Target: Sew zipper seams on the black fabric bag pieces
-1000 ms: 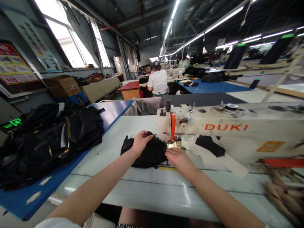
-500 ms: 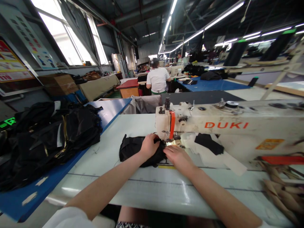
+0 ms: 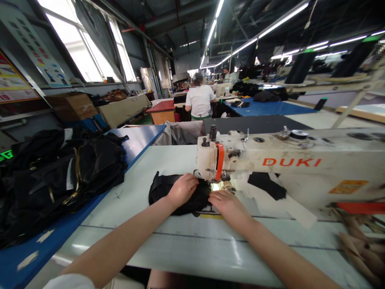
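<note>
A black fabric piece (image 3: 164, 188) lies bunched on the pale sewing table (image 3: 144, 241), its right edge close to the needle area of a white sewing machine (image 3: 249, 154). On top of the cloth rests my left hand (image 3: 184, 189), its fingers bent together and pinching the fabric. At the cloth's right edge, just below the lit needle area, my right hand (image 3: 224, 200) grips the edge with its fingertips. The needle and presser foot are hard to make out behind the cloth and fingers. Beside the machine lie white paper sheets (image 3: 296, 208) with a black fabric strip (image 3: 267, 185) over them.
A heap of black garments with gold zippers (image 3: 63, 180) covers the blue table (image 3: 66, 228) on the left. A person in a white top (image 3: 200, 100) sits ahead, facing away. Tan fabric strips (image 3: 361, 249) hang at the right, near a red panel (image 3: 359, 208).
My left hand has slid slightly left and down on the cloth. My right hand stays near the needle area, a little lower. The view has shifted slightly.
</note>
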Action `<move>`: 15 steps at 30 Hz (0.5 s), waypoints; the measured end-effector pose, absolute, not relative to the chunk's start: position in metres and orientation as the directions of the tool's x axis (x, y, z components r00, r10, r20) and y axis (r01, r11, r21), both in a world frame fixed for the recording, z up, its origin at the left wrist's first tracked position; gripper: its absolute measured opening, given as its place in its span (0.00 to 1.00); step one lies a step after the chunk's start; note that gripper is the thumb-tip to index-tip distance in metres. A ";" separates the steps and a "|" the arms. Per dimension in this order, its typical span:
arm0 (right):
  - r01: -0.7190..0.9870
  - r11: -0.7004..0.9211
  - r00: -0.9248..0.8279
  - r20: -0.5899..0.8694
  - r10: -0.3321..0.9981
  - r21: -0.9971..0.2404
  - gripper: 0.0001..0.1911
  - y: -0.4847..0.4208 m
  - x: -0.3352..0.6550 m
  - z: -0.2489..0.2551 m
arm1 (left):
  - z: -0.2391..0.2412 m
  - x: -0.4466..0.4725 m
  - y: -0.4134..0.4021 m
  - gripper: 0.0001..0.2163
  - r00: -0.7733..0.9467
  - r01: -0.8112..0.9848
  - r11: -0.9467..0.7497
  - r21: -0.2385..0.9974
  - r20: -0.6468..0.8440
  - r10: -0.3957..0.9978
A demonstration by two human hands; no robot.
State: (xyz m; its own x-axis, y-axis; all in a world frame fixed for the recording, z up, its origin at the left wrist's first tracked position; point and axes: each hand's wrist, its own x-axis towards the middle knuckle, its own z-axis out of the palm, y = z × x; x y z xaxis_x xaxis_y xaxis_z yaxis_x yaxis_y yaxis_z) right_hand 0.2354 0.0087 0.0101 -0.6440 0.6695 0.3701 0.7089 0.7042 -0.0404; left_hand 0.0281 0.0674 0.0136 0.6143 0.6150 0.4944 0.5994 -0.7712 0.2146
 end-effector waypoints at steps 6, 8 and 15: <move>0.700 0.713 -0.644 0.391 0.658 -0.047 0.11 0.005 0.235 0.007 | 0.018 0.024 0.068 0.11 0.832 0.444 -0.896 -0.030 0.384 0.400; 0.701 0.711 -0.639 0.392 0.662 -0.058 0.11 0.002 0.236 0.007 | 0.020 0.024 0.069 0.11 0.860 0.419 -0.906 -0.063 0.348 0.374; 0.693 0.719 -0.635 0.425 0.646 -0.057 0.11 0.000 0.235 0.002 | 0.028 0.031 0.069 0.10 0.917 0.363 -0.921 -0.145 0.230 0.325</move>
